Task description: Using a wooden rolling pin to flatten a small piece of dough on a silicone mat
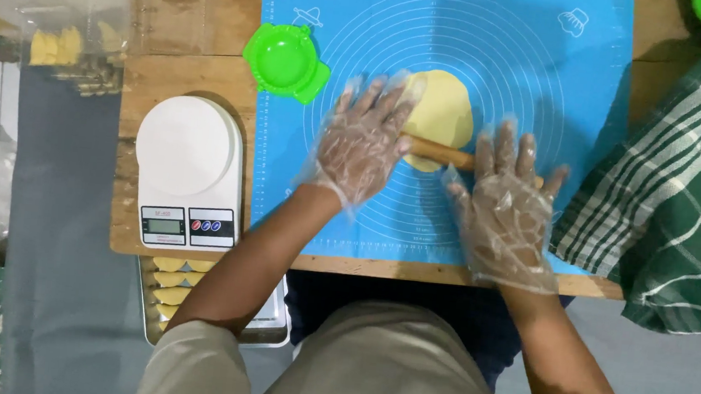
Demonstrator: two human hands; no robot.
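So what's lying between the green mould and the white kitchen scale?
Only bare wooden board separates the green mould from the white scale, seen in the head view.

Bare blue mat lies open beyond the dough; green mould (left edge) and checked cloth hem the sides.

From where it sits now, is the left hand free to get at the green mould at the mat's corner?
Probably yes. The left hand lies flat on the wooden rolling pin over the yellow dough, gripping nothing else. The green mould sits just up and to its left on the blue mat, with nothing between them.
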